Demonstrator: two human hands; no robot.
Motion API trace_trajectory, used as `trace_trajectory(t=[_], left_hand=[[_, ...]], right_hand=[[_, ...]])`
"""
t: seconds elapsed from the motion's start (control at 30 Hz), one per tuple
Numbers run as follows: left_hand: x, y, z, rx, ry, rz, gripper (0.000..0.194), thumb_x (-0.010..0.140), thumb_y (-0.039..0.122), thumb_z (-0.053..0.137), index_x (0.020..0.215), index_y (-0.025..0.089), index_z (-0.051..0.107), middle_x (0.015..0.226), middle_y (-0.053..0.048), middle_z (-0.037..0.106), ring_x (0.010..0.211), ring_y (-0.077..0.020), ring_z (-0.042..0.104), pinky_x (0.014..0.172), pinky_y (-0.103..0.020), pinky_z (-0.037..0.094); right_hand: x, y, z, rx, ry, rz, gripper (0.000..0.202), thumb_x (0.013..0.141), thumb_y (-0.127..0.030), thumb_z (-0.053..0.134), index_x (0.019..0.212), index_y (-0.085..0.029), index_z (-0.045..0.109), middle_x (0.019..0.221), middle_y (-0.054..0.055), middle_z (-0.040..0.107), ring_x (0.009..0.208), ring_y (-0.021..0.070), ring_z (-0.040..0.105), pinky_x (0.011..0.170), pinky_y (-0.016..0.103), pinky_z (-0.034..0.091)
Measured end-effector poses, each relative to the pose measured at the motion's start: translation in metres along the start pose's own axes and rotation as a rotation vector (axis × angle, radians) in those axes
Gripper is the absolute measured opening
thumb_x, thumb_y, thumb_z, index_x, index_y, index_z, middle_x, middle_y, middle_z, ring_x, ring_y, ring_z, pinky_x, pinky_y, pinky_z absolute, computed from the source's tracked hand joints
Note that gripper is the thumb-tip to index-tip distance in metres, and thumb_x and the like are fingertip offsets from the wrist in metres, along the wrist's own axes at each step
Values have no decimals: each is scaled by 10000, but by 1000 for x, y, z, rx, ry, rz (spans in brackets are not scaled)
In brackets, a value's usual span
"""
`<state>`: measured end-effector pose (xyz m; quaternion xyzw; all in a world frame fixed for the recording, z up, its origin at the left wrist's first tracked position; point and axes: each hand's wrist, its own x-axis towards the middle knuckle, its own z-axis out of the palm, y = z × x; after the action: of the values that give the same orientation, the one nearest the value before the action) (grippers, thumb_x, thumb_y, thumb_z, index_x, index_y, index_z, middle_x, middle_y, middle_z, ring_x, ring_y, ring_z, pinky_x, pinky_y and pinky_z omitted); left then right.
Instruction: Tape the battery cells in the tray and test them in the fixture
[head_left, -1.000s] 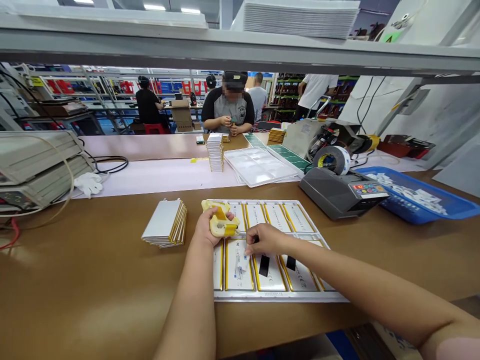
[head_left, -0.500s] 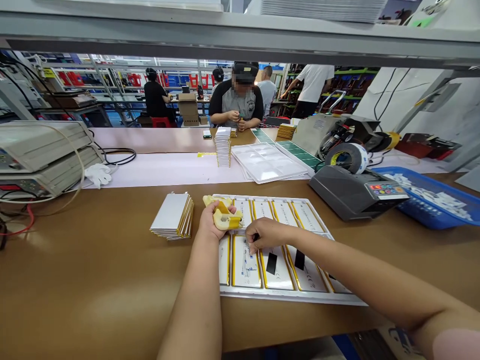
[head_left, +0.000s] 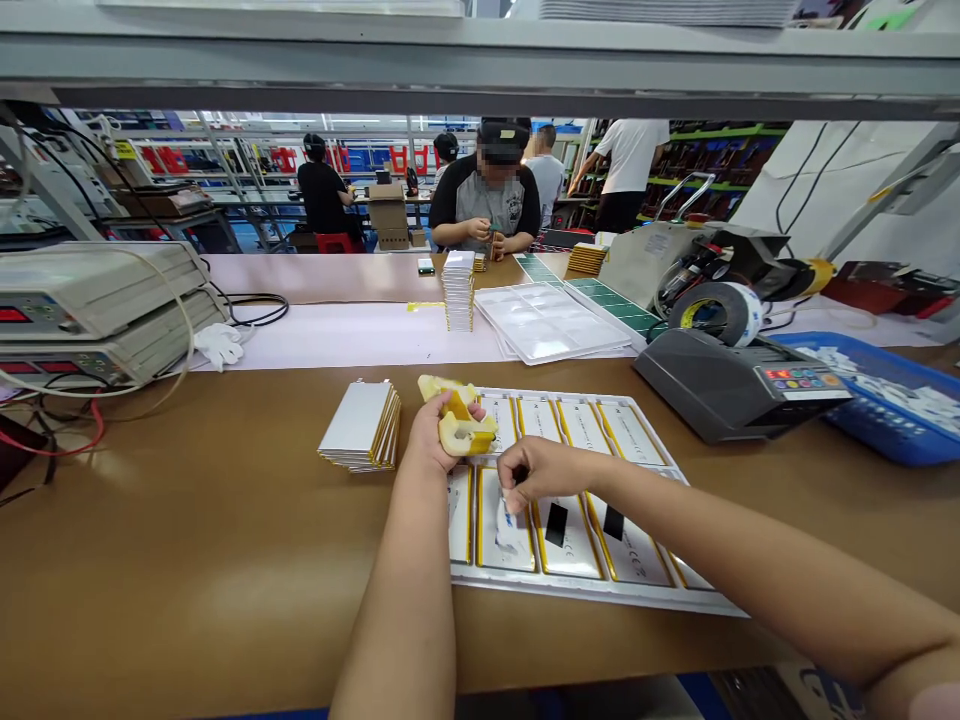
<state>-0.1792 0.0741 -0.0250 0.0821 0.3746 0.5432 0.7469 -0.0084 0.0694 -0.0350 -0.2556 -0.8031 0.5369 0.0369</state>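
A curved cream-and-yellow piece point(head_left: 466, 434) with a notch in it is held in my left hand point(head_left: 439, 432), fingers wrapped round it; I cannot tell exactly what it is. My right hand point(head_left: 544, 470) pinches a small white paper strip with blue print point(head_left: 508, 525), which hangs over a flat battery cell point(head_left: 491, 550). That cell lies in a white tray point(head_left: 585, 592) with several more white, yellow-edged cells. Black rectangular pieces point(head_left: 556, 524) sit on cells right of my fingertips. My right forearm hides part of the tray.
Left of the tray is a stack of flat cells point(head_left: 361, 425). A grey tape dispenser point(head_left: 720, 390) and a blue basket of white pieces point(head_left: 885, 400) stand right. White trays point(head_left: 551, 320) lie behind, and a co-worker point(head_left: 486, 200) sits opposite. A shelf beam point(head_left: 480, 70) crosses overhead.
The view has turned slightly left. The blue-printed paper now hangs bunched beneath my right fingertips, where it earlier looked spread over the cell. My left hand keeps its hold.
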Motion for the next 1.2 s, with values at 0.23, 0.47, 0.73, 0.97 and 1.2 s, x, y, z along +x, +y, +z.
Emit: trace_trajectory(t=[0.23, 0.47, 0.73, 0.97, 1.2], left_hand=[[-46, 15, 12, 86, -344, 352, 292, 782, 316, 439, 920, 108, 590, 830, -111, 620, 730, -213, 599, 669, -358, 486], [-49, 15, 10, 17, -291, 506, 386, 805, 445, 339, 948, 180, 580, 864, -87, 606, 801, -226, 575, 758, -427, 450], [-35, 14, 2, -106, -351, 538, 393, 816, 430, 337, 1030, 189, 562, 872, -78, 618, 741, -197, 579, 771, -420, 447], [-34, 12, 3, 24, -249, 508, 452, 817, 484, 269, 963, 199, 588, 915, -83, 604, 739, -206, 577, 747, -419, 450], [-32, 12, 4, -15, -328, 513, 409, 827, 430, 299, 996, 187, 582, 936, -91, 611, 714, -186, 577, 768, -410, 457]], right_hand=[[41, -13, 24, -507, 408, 219, 218, 621, -430, 648, 664, -222, 598, 636, -27, 589, 605, 123, 490, 504, 217, 267], [53, -15, 17, -540, 127, 47, 235, 607, -451, 659, 647, -227, 600, 636, -51, 596, 584, 100, 494, 496, 205, 263], [57, -12, 11, -628, 223, -15, 210, 620, -422, 654, 627, -220, 596, 659, -40, 599, 619, 110, 492, 514, 210, 257], [60, -10, 19, -471, 217, 1, 249, 587, -419, 678, 612, -194, 575, 605, -49, 560, 570, 91, 458, 520, 202, 280], [-8, -30, 2, 170, -146, -213, 333, 543, -439, 706, 607, -153, 549, 596, -21, 546, 561, 90, 483, 552, 206, 374]])
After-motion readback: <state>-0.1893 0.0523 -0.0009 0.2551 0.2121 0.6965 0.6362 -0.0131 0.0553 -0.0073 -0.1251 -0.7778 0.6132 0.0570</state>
